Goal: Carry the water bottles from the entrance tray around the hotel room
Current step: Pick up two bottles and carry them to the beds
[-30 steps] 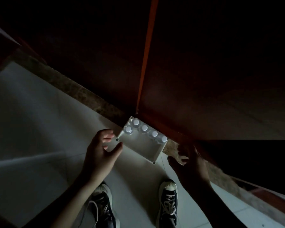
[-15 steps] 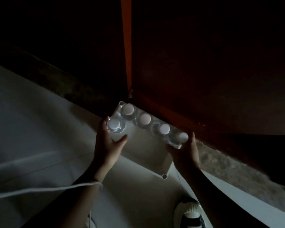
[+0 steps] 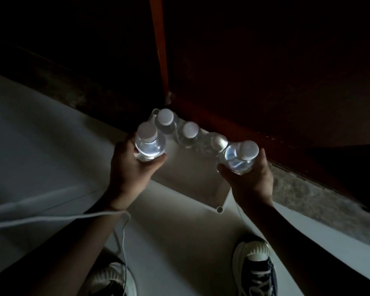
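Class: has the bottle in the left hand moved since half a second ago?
Yes. The bottle in the left hand has risen off the tray.

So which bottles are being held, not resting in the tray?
The two end bottles: left hand grips one, right hand the other.

Each hand, left hand [image 3: 130, 167] and right hand [image 3: 250, 178], has lifted a bottle off the tray [image 3: 201, 180].
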`<state>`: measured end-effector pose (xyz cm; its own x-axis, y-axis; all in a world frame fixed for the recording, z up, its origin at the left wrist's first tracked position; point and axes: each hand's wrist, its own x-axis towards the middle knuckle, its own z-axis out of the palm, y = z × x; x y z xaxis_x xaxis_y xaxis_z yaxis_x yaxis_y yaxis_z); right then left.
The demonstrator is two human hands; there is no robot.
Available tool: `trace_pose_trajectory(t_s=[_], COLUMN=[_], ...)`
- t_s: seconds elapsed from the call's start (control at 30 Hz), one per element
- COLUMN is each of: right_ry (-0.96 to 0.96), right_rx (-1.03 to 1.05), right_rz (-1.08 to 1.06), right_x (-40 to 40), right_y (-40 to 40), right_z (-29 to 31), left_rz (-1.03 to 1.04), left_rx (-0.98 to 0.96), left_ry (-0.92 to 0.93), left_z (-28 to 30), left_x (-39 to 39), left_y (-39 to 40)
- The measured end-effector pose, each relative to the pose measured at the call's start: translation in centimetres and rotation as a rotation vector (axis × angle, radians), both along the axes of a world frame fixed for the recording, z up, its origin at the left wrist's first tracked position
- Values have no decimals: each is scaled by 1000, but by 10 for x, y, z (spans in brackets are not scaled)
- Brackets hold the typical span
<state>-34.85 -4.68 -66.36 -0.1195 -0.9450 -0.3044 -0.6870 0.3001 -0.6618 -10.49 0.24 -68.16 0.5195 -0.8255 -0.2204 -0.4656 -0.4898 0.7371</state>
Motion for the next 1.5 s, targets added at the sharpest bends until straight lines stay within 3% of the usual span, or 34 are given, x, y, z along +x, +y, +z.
trace_pose_trajectory(t_s=[0.17,0.33,0.57,0.73,1.0,1.2,1.5], right_ry=[-226,-523,-731,-842,-1183,-1189,-1152], right_rx=[4,11,82,81,17,-54,-289], right_rz=[35,94,238,311,322,415,413], right_x=[12,41,66,64,64,55,58], right_y=[-8,-23,-51,-56,-38,-21,12], right_z=[98,234,464,632,873,984,1061], left_rz=[-8,-4,59,141,136,110,-174], left_rx=[-67,-223,-382,-462,-557,-666,-729], left_ry=[153,292,539,607,660,686,718], left_z=[106,243,486,649,884,1003,1087], left_x=[-11,-8,-9,-7,-27,-38,-27], left_y=[-1,-12,-29,-25,-15,3,23])
